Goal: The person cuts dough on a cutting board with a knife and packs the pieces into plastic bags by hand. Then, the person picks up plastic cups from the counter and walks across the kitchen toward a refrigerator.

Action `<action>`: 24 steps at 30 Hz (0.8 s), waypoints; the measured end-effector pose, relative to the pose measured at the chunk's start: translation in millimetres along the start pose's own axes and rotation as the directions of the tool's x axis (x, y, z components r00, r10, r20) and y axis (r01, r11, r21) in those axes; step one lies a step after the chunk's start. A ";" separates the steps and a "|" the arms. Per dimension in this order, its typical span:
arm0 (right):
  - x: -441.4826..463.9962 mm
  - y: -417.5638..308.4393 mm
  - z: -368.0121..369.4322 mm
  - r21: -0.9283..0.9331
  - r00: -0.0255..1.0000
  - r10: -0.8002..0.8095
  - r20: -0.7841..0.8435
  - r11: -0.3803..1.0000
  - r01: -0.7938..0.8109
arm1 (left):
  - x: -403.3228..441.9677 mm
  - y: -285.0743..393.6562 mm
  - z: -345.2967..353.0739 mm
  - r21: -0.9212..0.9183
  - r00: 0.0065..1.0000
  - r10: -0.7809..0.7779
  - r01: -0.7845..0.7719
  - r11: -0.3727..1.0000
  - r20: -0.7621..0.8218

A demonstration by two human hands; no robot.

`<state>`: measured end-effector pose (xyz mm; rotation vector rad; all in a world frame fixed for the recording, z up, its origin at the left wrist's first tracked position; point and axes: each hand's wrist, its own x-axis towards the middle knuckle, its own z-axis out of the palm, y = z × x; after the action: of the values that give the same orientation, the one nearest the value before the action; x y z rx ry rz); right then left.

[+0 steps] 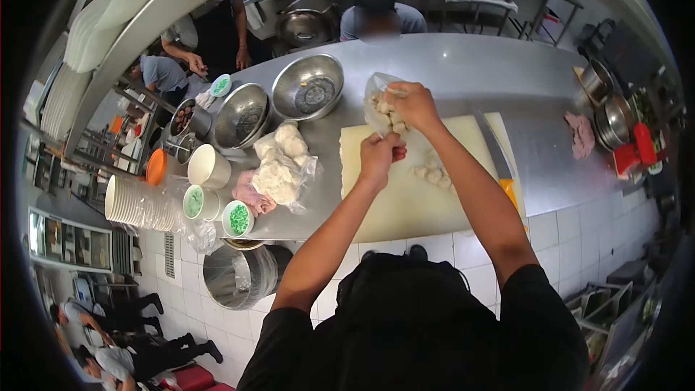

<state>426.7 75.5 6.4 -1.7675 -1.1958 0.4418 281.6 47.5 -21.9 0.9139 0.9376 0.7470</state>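
A clear plastic bag (379, 105) with pale chunks inside hangs between my hands above the far edge of the cutting board (384, 210). My right hand (414, 105) pinches the bag's upper side. Lower down, my left hand (380, 159) is closed on the bag's near edge. More pale chunks (433, 174) lie on the board under my right forearm. A knife (492, 146) with a yellow handle rests along the board's right side. Left of the board sit filled bags of pale food (279, 174) on the steel table.
Two steel bowls (309, 88) stand at the back left. Stacked cups (137, 203), white tubs (209, 166) and a cup of green pieces (237, 219) line the left side. A pink cloth (580, 135) lies right. A person (384, 18) is across the table.
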 end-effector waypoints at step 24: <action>-142.5 101.6 -38.9 -0.329 0.906 -0.368 0.209 0.846 0.420 | 2.9 -69.4 3.3 0.763 0.902 0.240 -0.431 0.481 0.359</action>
<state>442.5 -77.0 -86.5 -1.7490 -1.7921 0.0948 295.5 19.3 -83.9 2.0582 0.9272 0.4812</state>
